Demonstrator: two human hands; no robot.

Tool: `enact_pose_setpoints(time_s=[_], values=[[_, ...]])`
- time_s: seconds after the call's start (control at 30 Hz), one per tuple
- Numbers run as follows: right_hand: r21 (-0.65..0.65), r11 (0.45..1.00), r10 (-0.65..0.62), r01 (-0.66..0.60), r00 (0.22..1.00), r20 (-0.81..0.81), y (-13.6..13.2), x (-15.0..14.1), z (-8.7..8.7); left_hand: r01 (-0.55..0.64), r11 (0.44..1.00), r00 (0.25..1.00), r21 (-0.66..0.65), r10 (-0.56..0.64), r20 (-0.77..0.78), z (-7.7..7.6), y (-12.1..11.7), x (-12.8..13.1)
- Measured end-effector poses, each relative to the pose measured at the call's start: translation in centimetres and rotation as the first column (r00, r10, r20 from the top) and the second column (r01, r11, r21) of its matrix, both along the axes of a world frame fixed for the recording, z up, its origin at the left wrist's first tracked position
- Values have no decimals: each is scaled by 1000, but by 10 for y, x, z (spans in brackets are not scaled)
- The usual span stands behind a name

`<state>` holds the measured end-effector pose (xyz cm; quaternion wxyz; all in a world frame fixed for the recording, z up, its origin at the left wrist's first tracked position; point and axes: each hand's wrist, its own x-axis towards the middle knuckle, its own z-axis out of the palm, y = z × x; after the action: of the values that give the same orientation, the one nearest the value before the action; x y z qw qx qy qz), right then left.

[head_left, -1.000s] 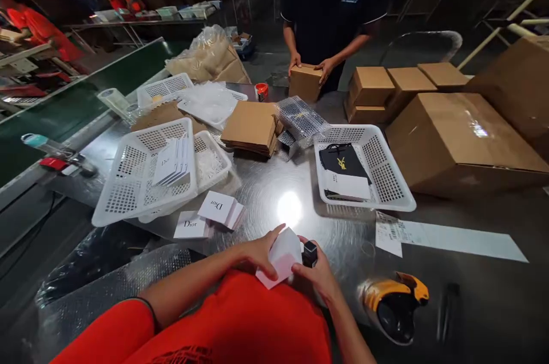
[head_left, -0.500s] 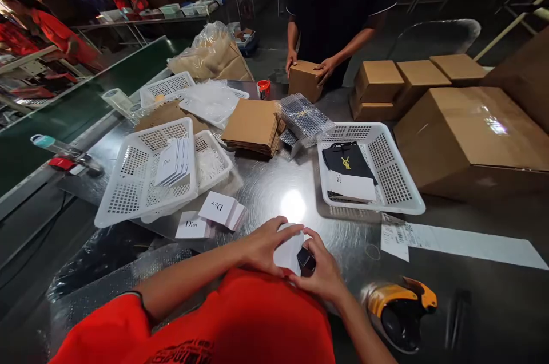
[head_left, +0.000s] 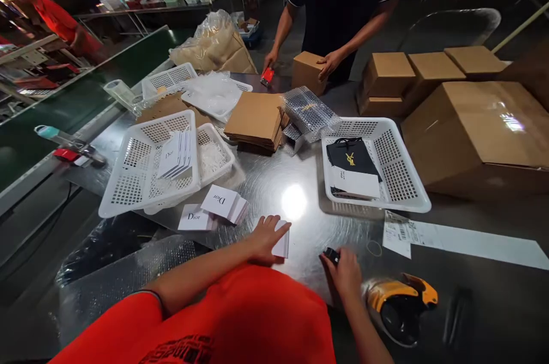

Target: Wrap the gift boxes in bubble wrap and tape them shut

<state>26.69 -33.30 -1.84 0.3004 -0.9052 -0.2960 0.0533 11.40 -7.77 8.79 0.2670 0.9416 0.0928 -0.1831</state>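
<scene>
My left hand (head_left: 266, 240) is wrapped over a small white box (head_left: 282, 241) in front of my body, its fingers covering much of the box. To the right, my right hand (head_left: 344, 272) is closed on a small black block-shaped object (head_left: 331, 255), whose kind I cannot make out. Several small white boxes marked Dior (head_left: 219, 204) lie left of my left hand. Ahead on the right, a white perforated basket (head_left: 397, 169) holds a black drawstring pouch (head_left: 349, 155) and a white card (head_left: 357, 183).
A yellow and black tape dispenser (head_left: 401, 307) lies at front right. White baskets (head_left: 112, 195) stand on the left. Flat cardboard sheets (head_left: 254, 118) and a bubble-wrapped package (head_left: 309, 112) sit centrally. Opposite, a co-worker's hands (head_left: 330, 63) hold a brown box (head_left: 306, 72) and a red tool (head_left: 267, 76).
My hands have moved apart. The black object has gone right with my right hand, away from the white box. Across the table, the co-worker's hand has taken up the red tool.
</scene>
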Motion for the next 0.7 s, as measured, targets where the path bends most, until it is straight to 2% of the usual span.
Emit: enact_pose_setpoints(time_s=[0.07, 0.13, 0.2, 0.27, 0.33, 0.4, 0.5, 0.6, 0.7], values=[[-9, 999, -40, 40, 998, 42, -5, 0, -5, -1, 1000, 1000, 5, 1, -10, 2, -1, -3], [27, 1000, -5, 4, 999, 38, 1, -10, -1, -13, 1000, 1000, -1, 13, -2, 5, -3, -4], [107, 985, 141, -139, 990, -11, 17, -27, 11, -21, 999, 999, -28, 22, 29, 11, -8, -3], [204, 927, 342, -316, 934, -105, 36, -47, 25, 8, 997, 996, -76, -2, 85, 17, -13, -1], [277, 866, 474, -417, 861, -185, 52, -62, 39, 59, 989, 986, -133, -37, 162, 24, -15, 0], [319, 848, 501, -422, 836, -226, 61, -72, 51, 93, 980, 973, -175, -52, 226, 30, -14, -3], [340, 837, 510, -428, 836, -203, 64, -79, 63, 145, 972, 965, -184, -98, 245, 39, -9, -11], [322, 810, 554, -490, 820, -146, 65, -85, 70, 220, 968, 955, -120, -188, 230, 49, -7, -21], [297, 824, 535, -483, 835, -125, 70, -88, 72, 258, 966, 940, -17, -247, 233, 67, -5, -25]])
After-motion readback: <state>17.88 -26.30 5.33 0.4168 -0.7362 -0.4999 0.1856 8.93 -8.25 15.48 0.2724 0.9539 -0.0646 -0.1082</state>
